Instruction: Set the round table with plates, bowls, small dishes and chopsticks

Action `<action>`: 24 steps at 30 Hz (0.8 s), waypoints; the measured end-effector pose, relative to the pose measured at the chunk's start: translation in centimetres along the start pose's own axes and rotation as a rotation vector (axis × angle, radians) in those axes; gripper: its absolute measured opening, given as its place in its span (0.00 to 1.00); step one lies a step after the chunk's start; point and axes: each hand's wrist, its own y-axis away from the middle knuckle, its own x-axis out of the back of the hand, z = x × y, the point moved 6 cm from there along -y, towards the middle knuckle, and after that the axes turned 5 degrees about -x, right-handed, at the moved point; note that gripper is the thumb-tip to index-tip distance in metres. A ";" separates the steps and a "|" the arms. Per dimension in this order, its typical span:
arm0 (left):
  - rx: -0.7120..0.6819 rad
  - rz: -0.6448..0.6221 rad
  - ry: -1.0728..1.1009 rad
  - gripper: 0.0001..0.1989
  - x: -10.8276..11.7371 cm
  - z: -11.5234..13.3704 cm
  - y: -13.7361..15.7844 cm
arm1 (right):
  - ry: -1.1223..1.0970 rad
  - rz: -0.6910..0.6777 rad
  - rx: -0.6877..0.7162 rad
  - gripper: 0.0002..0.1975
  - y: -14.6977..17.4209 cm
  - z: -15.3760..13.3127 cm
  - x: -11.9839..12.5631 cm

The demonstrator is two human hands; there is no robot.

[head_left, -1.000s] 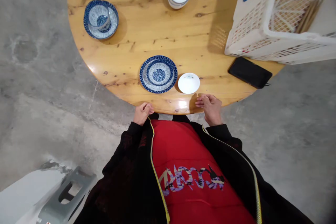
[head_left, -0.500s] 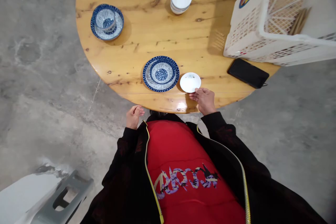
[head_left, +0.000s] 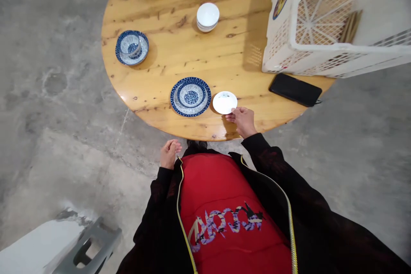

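My right hand [head_left: 243,121] is at the front of the round table, thumb and fingers closed on the near right rim of a small white dish [head_left: 224,102]. A faint print shows inside the dish. Just left of it lies a blue-and-white patterned plate [head_left: 173,96] with a smaller matching bowl or dish [head_left: 192,96] resting in its middle. Off the table's near edge, my left hand [head_left: 171,153] hangs before my body, its fingers loosely bent and nothing in it.
Stacked white bowls [head_left: 208,16] stand farther back on the wooden table [head_left: 183,51]. Two more blue-and-white sets [head_left: 132,48] sit along its left side. At the right are a black phone [head_left: 295,89] and a white plastic crate [head_left: 290,58]. A grey stool [head_left: 93,244] is at lower left.
My view has shifted, bringing another dish set into sight at the far left. My left hand has dropped slightly away from the table edge. The right hand stays on the white dish.
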 end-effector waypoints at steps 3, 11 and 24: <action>-0.008 0.012 0.005 0.24 0.2 0.2 0.3 | 0.000 -0.019 0.007 0.11 -0.2 0.0 -0.1; -0.007 0.041 0.033 0.25 0.0 0.2 0.8 | 0.029 -0.057 0.028 0.10 -0.1 -0.3 0.2; 0.066 0.224 0.121 0.16 2.8 -3.0 4.9 | 0.073 -0.222 0.118 0.18 7.3 3.8 2.5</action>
